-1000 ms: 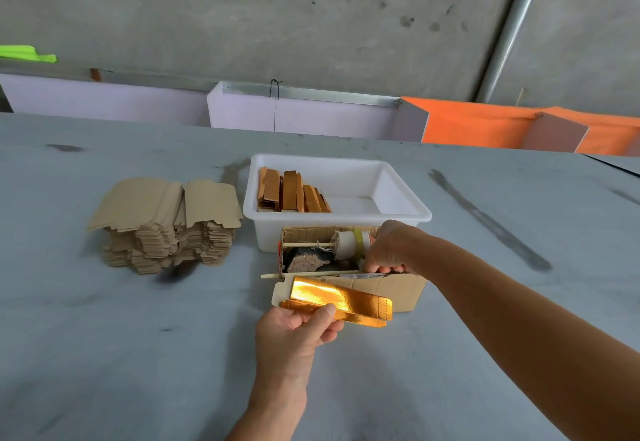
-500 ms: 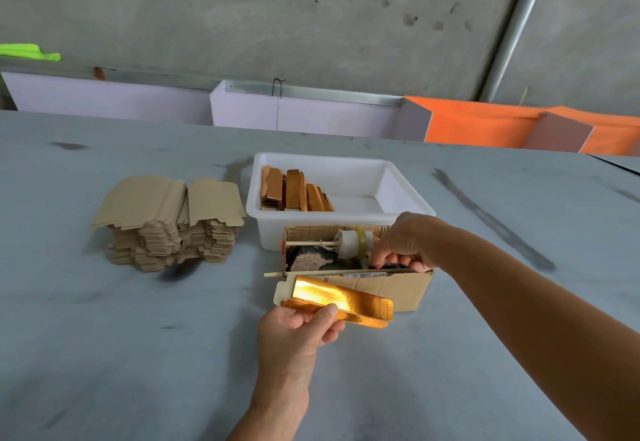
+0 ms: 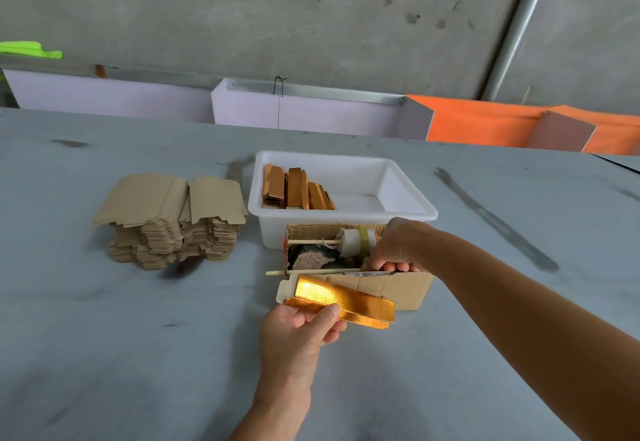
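Gold foil carton (image 3: 343,302), folded flat and shiny, is nearest to the camera, a little above the grey table (image 3: 104,336) and just in front of the cardboard box (image 3: 398,290). The left hand (image 3: 298,333) pinches its near edge, thumb on top and fingers below. Behind it, the right hand (image 3: 394,250) reaches into the open cardboard box with its fingers curled down at the front rim; I cannot tell if they grip something there. A thin wooden stick (image 3: 304,272) lies along this rim. Inside the box are a dark rough lump (image 3: 311,257) and a white tape roll (image 3: 356,241) on a second stick. Touching the box from behind stands a white plastic tub (image 3: 346,160), with folded gold pieces (image 3: 298,187) at its left side. Further left, well apart, is a stack of brown card blanks (image 3: 173,219). At the back stand lilac panels (image 3: 311,115) and orange panels (image 3: 485,122) against a concrete wall (image 3: 277,18).
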Tool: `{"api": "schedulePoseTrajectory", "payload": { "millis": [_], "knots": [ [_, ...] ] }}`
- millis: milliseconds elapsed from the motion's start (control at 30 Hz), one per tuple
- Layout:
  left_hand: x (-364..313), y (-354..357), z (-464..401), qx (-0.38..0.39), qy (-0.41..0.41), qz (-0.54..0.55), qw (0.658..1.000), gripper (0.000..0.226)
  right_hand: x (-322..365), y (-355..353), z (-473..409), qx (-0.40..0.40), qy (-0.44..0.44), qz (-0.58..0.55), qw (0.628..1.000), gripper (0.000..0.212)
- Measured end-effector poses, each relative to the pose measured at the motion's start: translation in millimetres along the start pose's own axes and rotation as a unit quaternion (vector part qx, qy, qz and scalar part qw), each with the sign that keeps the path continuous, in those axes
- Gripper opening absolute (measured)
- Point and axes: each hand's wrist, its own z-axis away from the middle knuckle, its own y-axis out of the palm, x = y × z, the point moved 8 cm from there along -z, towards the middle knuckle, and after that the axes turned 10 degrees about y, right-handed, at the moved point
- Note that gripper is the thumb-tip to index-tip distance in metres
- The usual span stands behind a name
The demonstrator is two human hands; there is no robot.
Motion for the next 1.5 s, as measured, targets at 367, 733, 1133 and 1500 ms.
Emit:
{"api": "schedulePoseTrajectory", "payload": {
  "millis": [367,733,1133,1500],
  "knots": [
    [-1,0,0,0.002,0.005,0.000,1.000,0.007,-2,-1,2,-0.018,0.006,-0.018,1.000,0.027],
    [0,2,1,0.001,-0.001,-0.005,1.000,0.008,-8,-6,1,0.002,0.014,-0.067,0.998,0.033],
    [10,8,6,-0.018,-0.056,0.055,0.997,0.004,-15,-12,7,0.005,-0.005,-0.144,0.990,0.031],
    [13,17,9,-0.091,-0.083,0.089,0.988,0.009,-9,-11,18,-0.014,-0.025,-0.181,0.983,0.025]
  ]
}}
